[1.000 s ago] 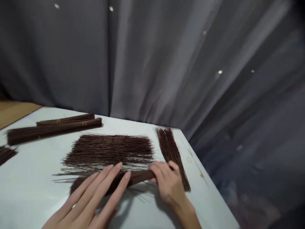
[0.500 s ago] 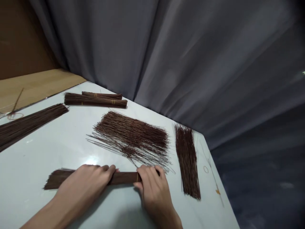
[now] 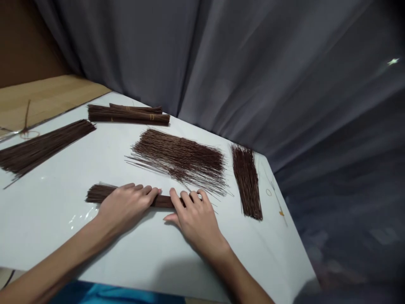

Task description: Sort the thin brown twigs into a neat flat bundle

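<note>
A bundle of thin dark brown sticks [image 3: 98,193] lies crosswise on the white table [image 3: 57,211]. My left hand [image 3: 126,204] is curled over the middle of this bundle, fingers wrapped on it. My right hand [image 3: 193,213] rests on the bundle's right end with fingers bent over it and the thumb on the table. Just behind my hands lies a loose spread of sticks [image 3: 182,158].
A narrow pile of sticks [image 3: 247,180] lies near the table's right edge. Two tied bundles [image 3: 128,114] sit at the back by the grey curtain [image 3: 253,71]. Another long pile [image 3: 38,147] lies at the left. A wooden surface [image 3: 41,99] adjoins the table's far left.
My left hand went from lying flat with straight fingers to curling over the bundle. The right hand slid inward along the bundle. The view has swung left and down.
</note>
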### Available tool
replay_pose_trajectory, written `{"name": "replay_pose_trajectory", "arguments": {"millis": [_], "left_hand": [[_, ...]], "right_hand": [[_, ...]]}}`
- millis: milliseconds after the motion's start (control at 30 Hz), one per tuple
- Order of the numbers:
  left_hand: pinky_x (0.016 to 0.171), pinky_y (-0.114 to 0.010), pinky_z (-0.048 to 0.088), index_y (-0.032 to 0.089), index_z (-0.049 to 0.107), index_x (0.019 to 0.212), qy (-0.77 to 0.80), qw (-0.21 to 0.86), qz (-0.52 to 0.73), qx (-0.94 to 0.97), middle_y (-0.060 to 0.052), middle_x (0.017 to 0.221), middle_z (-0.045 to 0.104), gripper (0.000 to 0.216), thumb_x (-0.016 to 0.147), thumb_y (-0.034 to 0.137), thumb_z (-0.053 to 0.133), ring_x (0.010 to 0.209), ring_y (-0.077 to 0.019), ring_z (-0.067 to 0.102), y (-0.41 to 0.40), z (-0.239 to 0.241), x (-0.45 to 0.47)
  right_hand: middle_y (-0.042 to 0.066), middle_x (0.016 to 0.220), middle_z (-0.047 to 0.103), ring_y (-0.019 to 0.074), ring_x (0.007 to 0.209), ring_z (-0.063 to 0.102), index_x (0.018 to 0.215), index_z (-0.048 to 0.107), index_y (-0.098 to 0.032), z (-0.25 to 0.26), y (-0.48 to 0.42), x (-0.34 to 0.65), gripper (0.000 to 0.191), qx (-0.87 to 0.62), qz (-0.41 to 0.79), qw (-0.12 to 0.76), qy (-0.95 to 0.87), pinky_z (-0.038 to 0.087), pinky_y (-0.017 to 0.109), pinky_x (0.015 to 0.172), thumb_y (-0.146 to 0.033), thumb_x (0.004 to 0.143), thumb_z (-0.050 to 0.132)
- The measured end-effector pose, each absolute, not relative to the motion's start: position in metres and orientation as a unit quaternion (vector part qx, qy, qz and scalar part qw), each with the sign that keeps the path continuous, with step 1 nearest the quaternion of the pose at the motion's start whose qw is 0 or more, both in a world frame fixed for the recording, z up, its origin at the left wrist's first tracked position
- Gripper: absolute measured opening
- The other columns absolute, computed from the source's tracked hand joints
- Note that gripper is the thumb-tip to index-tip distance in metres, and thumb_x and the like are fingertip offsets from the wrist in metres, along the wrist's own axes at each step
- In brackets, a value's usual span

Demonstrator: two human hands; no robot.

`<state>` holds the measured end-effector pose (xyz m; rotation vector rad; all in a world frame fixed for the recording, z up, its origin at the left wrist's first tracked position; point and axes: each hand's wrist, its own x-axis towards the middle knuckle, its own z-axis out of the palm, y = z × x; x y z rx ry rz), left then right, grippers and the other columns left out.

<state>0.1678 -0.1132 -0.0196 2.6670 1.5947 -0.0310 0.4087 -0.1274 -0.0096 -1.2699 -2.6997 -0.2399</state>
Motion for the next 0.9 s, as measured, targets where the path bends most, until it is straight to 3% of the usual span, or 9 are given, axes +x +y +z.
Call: {"name": "replay_pose_trajectory", "arguments": {"millis": [133, 200, 400, 567, 700, 800, 900], "left_hand": [[0.084, -0.040, 0.047, 0.017, 0.074, 0.130, 0.496, 0.005, 0.028, 0.868, -0.015, 0.113, 0.078, 0.037, 0.106, 0.011, 0.047, 0.099, -0.0318, 0.074, -0.119, -0.024, 0.171], [0.084, -0.040, 0.046, 0.017, 0.074, 0.131, 0.494, -0.012, 0.036, 0.869, -0.015, 0.115, 0.078, 0.038, 0.106, 0.011, 0.045, 0.099, -0.0314, 0.073, -0.120, -0.026, 0.172], [0.073, -0.040, 0.044, 0.018, 0.074, 0.130, 0.530, -0.051, 0.031, 0.846, -0.015, 0.117, 0.079, 0.040, 0.106, 0.017, 0.043, 0.093, -0.0341, 0.074, -0.115, -0.034, 0.170], [0.063, -0.040, 0.039, 0.023, 0.076, 0.123, 0.544, -0.032, 0.029, 0.838, -0.013, 0.107, 0.080, 0.039, 0.107, 0.030, 0.041, 0.084, -0.0345, 0.074, -0.108, -0.042, 0.167], [0.063, -0.039, 0.038, 0.024, 0.076, 0.120, 0.559, -0.010, 0.044, 0.828, -0.012, 0.103, 0.080, 0.036, 0.107, 0.032, 0.043, 0.081, -0.0337, 0.073, -0.106, -0.043, 0.165], [0.064, -0.039, 0.038, 0.024, 0.076, 0.118, 0.562, -0.003, 0.057, 0.825, -0.011, 0.102, 0.080, 0.035, 0.107, 0.031, 0.043, 0.080, -0.0337, 0.073, -0.107, -0.043, 0.166], [0.066, -0.040, 0.039, 0.022, 0.077, 0.113, 0.548, -0.012, 0.068, 0.834, -0.012, 0.101, 0.079, 0.036, 0.107, 0.027, 0.042, 0.082, -0.0332, 0.073, -0.109, -0.045, 0.168]], "right_hand": [[0.011, 0.101, 0.071, 0.0298, 0.093, 0.067, 0.124, 0.063, -0.017, -0.015, -0.133, 0.410, 0.046, -0.437, -0.082, 0.021, -0.896, 0.049, 0.046, 0.088, -0.059, 0.106, 0.056], [0.011, 0.099, 0.070, 0.0291, 0.090, 0.068, 0.115, 0.062, -0.017, -0.016, -0.132, 0.415, 0.044, -0.448, -0.094, 0.001, -0.889, 0.048, 0.046, 0.088, -0.059, 0.108, 0.053], [0.010, 0.106, 0.073, 0.0284, 0.098, 0.066, 0.114, 0.062, -0.018, -0.004, -0.118, 0.434, 0.040, -0.453, -0.126, -0.005, -0.882, 0.047, 0.044, 0.093, -0.056, 0.110, 0.050], [0.009, 0.107, 0.073, 0.0271, 0.100, 0.063, 0.111, 0.065, -0.020, 0.010, -0.108, 0.458, 0.039, -0.446, -0.108, -0.007, -0.888, 0.045, 0.043, 0.099, -0.056, 0.111, 0.050], [0.014, 0.118, 0.072, 0.0308, 0.112, 0.062, 0.132, 0.064, -0.017, 0.017, -0.110, 0.465, 0.053, -0.463, -0.104, 0.015, -0.880, 0.040, 0.051, 0.113, -0.063, 0.107, 0.052], [0.018, 0.142, 0.066, 0.0332, 0.131, 0.056, 0.158, 0.048, -0.017, 0.016, -0.117, 0.450, 0.074, -0.448, -0.108, 0.050, -0.886, 0.030, 0.054, 0.125, -0.065, 0.103, 0.059], [0.018, 0.148, 0.063, 0.0321, 0.134, 0.056, 0.164, 0.041, -0.015, 0.006, -0.123, 0.428, 0.080, -0.402, -0.117, 0.057, -0.906, 0.027, 0.051, 0.129, -0.062, 0.103, 0.062]]}}
